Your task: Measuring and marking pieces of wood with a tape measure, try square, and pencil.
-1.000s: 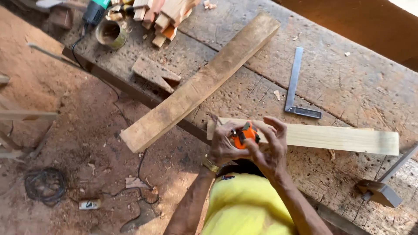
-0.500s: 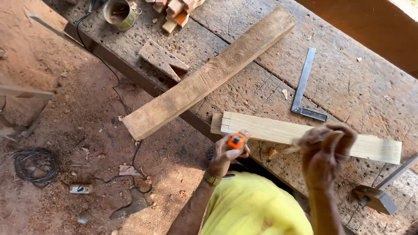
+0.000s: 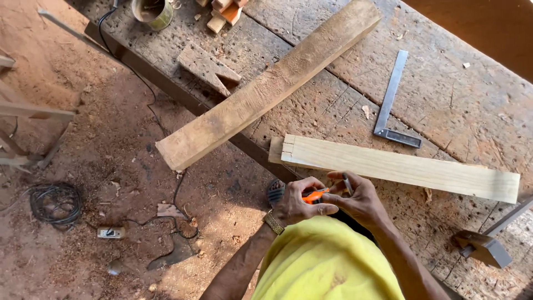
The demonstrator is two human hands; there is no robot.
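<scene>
Both hands meet just beside the pale plank (image 3: 400, 166): the left hand (image 3: 294, 204) grips an orange tape measure (image 3: 314, 195), the right hand (image 3: 361, 201) pinches a pencil (image 3: 347, 184), measuring apparently unfinished.

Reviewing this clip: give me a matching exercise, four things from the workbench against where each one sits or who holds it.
Things:
1. orange tool
2. steel square
3. pale plank
4. rough board

Places:
A. overhangs the bench edge on the floor side
B. lies flat just beyond both hands
C. between left hand and right hand
D. on the bench beyond the pale plank

Pairs: 1-C, 2-D, 3-B, 4-A
</scene>
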